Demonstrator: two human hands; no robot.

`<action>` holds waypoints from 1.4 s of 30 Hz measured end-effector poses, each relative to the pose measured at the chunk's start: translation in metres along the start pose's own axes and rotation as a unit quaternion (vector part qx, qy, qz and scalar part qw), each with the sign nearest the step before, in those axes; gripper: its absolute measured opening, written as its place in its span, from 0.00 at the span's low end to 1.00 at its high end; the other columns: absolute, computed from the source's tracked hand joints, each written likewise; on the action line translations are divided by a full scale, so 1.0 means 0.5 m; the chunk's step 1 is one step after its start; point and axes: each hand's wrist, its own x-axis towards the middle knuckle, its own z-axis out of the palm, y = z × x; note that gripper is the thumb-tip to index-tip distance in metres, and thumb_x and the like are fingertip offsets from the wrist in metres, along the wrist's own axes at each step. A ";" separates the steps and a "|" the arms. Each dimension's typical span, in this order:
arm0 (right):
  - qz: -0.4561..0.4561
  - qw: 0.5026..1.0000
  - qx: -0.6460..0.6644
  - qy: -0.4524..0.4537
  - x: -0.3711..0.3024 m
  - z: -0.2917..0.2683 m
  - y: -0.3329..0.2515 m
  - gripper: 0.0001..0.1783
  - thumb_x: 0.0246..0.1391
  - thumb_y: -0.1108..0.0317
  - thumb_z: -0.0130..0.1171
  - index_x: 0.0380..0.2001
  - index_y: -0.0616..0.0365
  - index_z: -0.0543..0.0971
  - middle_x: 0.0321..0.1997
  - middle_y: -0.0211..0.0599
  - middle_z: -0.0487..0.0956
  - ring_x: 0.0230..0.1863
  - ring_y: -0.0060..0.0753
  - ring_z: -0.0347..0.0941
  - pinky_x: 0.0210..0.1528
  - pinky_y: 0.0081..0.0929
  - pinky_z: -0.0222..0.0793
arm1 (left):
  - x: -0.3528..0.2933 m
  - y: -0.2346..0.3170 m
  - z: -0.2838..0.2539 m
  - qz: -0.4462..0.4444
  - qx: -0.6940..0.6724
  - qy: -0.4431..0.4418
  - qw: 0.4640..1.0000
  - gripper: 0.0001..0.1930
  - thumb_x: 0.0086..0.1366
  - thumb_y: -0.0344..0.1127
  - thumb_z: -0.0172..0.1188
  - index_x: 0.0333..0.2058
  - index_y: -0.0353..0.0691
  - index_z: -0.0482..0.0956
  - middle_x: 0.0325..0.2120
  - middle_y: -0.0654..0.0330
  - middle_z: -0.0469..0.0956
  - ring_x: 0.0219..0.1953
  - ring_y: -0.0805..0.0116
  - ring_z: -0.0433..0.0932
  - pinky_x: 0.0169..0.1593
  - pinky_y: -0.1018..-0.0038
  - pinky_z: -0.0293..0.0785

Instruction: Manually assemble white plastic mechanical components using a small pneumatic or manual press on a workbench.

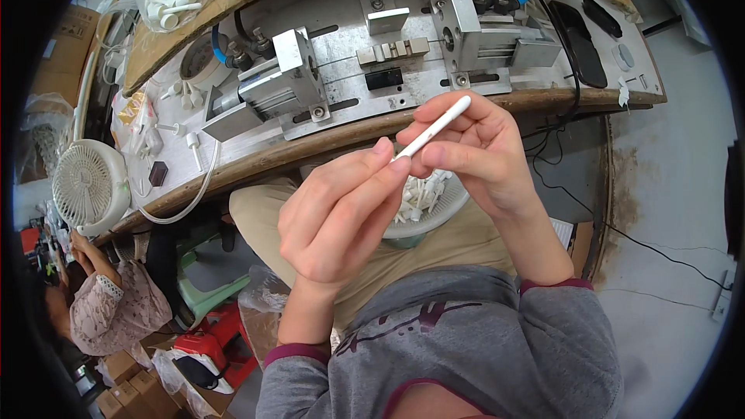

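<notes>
A slim white pen-like plastic stick [434, 126] is held up in front of my chest, tilted with its rounded tip to the upper right. My left hand [334, 213] pinches its lower end between thumb and fingertips, which hide that end. Thumb and fingers of my right hand [481, 151] close around its middle. Below both hands, a pale round basin [452, 206] in my lap holds many small white plastic parts [419, 195], partly covered by my fingers.
Beyond my hands, a metal clamping fixture [341, 70] with two pneumatic cylinders is mounted on the wood-edged bench. A white fan [91, 186] stands at left, near loose white parts. A cardboard tray [167, 39] of parts overhangs the back. Another person [116, 302] sits at lower left.
</notes>
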 end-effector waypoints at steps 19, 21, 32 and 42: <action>-0.054 0.993 -0.096 0.050 -0.012 0.031 0.033 0.16 0.70 0.66 0.50 0.41 0.71 0.80 0.32 0.44 0.84 0.22 0.25 0.77 0.27 0.19 0.73 | -0.029 0.005 0.000 0.044 0.057 0.002 0.997 0.16 0.45 0.20 0.73 0.36 0.35 0.86 0.36 0.56 0.82 0.38 0.60 0.84 0.36 0.74 0.83; -0.045 0.996 -0.079 0.023 -0.012 0.022 0.034 0.17 0.71 0.66 0.48 0.44 0.71 0.78 0.35 0.47 0.84 0.24 0.26 0.78 0.28 0.21 0.75 | -0.027 0.003 0.000 0.024 0.034 0.018 0.999 0.17 0.44 0.20 0.74 0.36 0.35 0.86 0.35 0.57 0.82 0.36 0.61 0.84 0.35 0.74 0.82; -0.057 0.995 -0.067 0.053 -0.001 0.024 0.025 0.14 0.68 0.68 0.52 0.46 0.70 0.79 0.35 0.44 0.82 0.27 0.25 0.79 0.31 0.21 0.77 | -0.029 0.015 -0.010 -0.065 0.004 -0.032 0.997 0.19 0.44 0.21 0.75 0.39 0.37 0.86 0.33 0.57 0.80 0.34 0.64 0.83 0.35 0.73 0.80; -0.022 0.991 -0.101 0.082 0.012 0.021 0.012 0.12 0.64 0.68 0.59 0.40 0.69 0.83 0.30 0.37 0.83 0.21 0.16 0.73 0.26 0.15 0.68 | 0.007 0.010 -0.038 -0.067 -0.064 -0.164 0.982 0.17 0.47 0.24 0.72 0.39 0.37 0.86 0.34 0.58 0.81 0.34 0.66 0.82 0.33 0.74 0.79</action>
